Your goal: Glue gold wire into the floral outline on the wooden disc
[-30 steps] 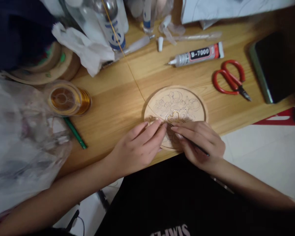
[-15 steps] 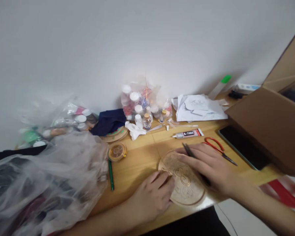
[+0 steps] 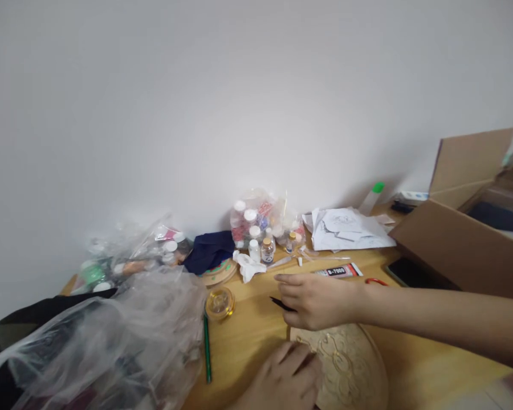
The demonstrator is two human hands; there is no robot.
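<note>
My right hand [image 3: 318, 302] is closed around dark tweezers [image 3: 281, 304], whose pointed end sticks out to the left beneath the fingers. It hovers over the far edge of a round beige embroidery hoop [image 3: 346, 364], where gold cord curls across the drawn pattern. My left hand [image 3: 288, 376], with curled fingers, grips the hoop's left rim. The glue tube [image 3: 341, 270] marked B-7000 lies just behind my right hand. Only part of the red scissors handle [image 3: 376, 281] shows, as my right forearm hides the rest.
A clear plastic bag [image 3: 154, 336] fills the left side, with a green pencil [image 3: 207, 347] and a yellow spool [image 3: 219, 303] beside it. Small bottles [image 3: 267, 250] and paper sketches [image 3: 346, 228] stand along the wall. At right are a phone [image 3: 414, 273] and an open cardboard box [image 3: 448, 245].
My right hand has lifted off the hoop and moved to its far left edge, still holding the tweezers. My left hand stays on the rim. The view has tilted upward.
</note>
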